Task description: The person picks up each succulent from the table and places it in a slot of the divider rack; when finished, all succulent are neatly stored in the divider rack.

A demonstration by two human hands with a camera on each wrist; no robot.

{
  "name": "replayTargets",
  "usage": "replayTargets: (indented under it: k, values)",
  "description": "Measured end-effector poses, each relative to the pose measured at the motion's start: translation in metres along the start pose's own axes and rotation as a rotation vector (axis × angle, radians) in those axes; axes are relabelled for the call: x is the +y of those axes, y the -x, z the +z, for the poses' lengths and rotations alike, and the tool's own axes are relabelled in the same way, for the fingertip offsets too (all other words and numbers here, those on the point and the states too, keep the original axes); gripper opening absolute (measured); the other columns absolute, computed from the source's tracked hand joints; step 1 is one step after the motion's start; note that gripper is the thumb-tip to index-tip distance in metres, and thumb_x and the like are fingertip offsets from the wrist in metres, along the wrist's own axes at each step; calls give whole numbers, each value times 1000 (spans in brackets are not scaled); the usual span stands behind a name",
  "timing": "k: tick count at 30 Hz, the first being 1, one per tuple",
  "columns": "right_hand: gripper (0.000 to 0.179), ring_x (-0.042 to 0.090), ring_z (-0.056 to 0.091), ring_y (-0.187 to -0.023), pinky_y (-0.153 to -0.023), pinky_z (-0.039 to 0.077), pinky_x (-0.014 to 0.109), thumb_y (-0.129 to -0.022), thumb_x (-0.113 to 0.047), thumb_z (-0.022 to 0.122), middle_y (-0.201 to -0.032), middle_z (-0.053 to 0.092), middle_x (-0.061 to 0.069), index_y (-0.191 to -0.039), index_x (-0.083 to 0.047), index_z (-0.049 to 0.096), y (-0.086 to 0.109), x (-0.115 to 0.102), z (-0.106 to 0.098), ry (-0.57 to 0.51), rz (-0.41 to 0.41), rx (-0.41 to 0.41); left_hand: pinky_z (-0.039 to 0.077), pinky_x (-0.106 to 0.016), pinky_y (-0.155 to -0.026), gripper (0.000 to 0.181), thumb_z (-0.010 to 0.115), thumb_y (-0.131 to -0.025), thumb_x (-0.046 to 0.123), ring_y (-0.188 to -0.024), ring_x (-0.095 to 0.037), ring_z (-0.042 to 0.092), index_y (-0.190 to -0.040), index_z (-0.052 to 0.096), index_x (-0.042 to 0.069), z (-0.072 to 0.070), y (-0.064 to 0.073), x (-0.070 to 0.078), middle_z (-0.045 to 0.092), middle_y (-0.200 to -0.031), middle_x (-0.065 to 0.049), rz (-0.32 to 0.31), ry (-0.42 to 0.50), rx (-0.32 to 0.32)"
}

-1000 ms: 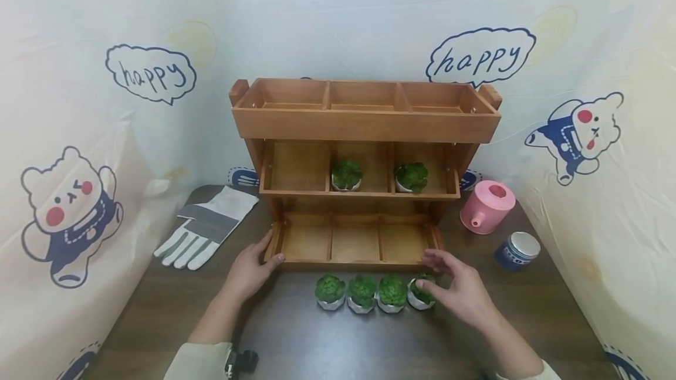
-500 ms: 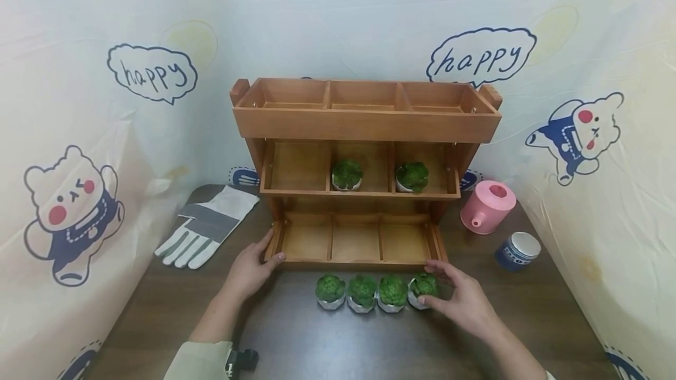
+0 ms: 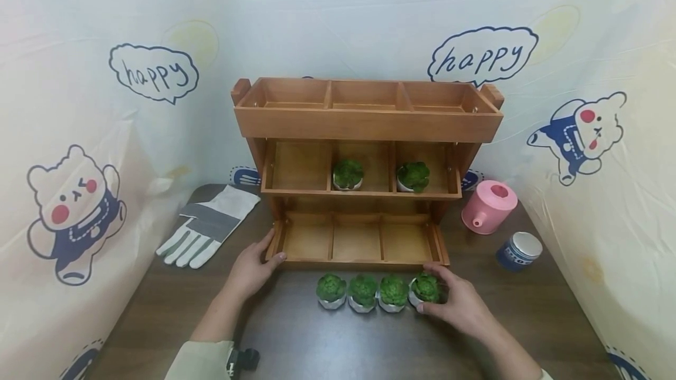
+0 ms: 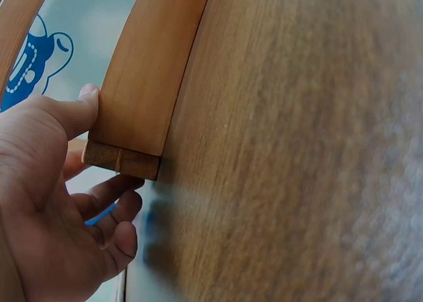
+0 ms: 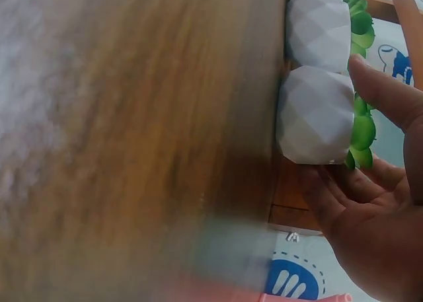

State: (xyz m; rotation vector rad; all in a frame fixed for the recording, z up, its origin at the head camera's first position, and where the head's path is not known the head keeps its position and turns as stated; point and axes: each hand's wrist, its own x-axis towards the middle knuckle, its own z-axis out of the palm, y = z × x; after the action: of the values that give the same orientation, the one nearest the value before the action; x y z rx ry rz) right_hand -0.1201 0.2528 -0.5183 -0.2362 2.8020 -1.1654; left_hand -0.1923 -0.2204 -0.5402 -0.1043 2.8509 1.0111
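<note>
A three-tier wooden plant stand [image 3: 369, 125] stands in the middle of the table. My left hand [image 3: 252, 268] grips the left front corner of its bottom tray [image 4: 145, 71], thumb on the upper edge and fingers round the end. Several small artificial succulents in white faceted pots line up before the stand. At the right end of that row, my right hand [image 3: 460, 304] holds the last potted succulent [image 3: 425, 289], thumb at the near side of the rim and fingers at the far side. Its white pot [image 5: 317, 117] sits on the table, beside its neighbour [image 5: 318, 31].
On the middle tier sit two more succulents, one in the centre compartment [image 3: 348, 175] and one in the right [image 3: 413, 176]. Work gloves [image 3: 211, 226] lie left of the stand. A pink watering can [image 3: 489, 207] and a blue-and-white tin [image 3: 519, 251] stand to its right.
My right hand has come down and closed around the rightmost succulent, its fingers leaving the tray's front edge. My left hand has stayed at the tray corner.
</note>
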Motion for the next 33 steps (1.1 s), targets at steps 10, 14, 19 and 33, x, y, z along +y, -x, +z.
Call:
replayTargets:
  k: [10, 14, 19, 33]
  values:
    - [81, 21, 66, -106, -97, 53, 51, -70, -32, 97, -121, 71, 8, -140, -17, 60, 1, 1, 2, 73, 34, -34, 31, -71, -113, 81, 65, -100, 51, -146, -53, 34, -165, 29, 19, 0, 0, 1, 38, -160, -29, -5, 0, -4]
    - [73, 20, 67, -103, -93, 54, 48, -71, -30, 97, -115, 72, 5, -135, -16, 63, 1, 2, 3, 90, -4, 2, 30, -72, -113, 81, 65, -99, 51, -146, -53, 33, -165, 29, 20, -1, 0, 2, 38, -160, -29, -7, 3, -5]
    - [70, 18, 66, -101, -92, 54, 46, -71, -31, 97, -112, 72, 2, -132, -17, 64, 1, 1, 5, 95, -17, 21, 30, -72, -113, 82, 65, -99, 51, -147, -53, 33, -165, 29, 20, -1, 0, 2, 37, -160, -29, -14, 5, -8]
    - [73, 22, 67, -103, -93, 54, 50, -71, -34, 96, -117, 72, 6, -134, -14, 64, -1, -2, -4, 82, 4, 11, 32, -71, -113, 81, 65, -99, 51, -145, -53, 36, -165, 30, 20, -1, 0, 1, 39, -159, -30, -5, 1, -3]
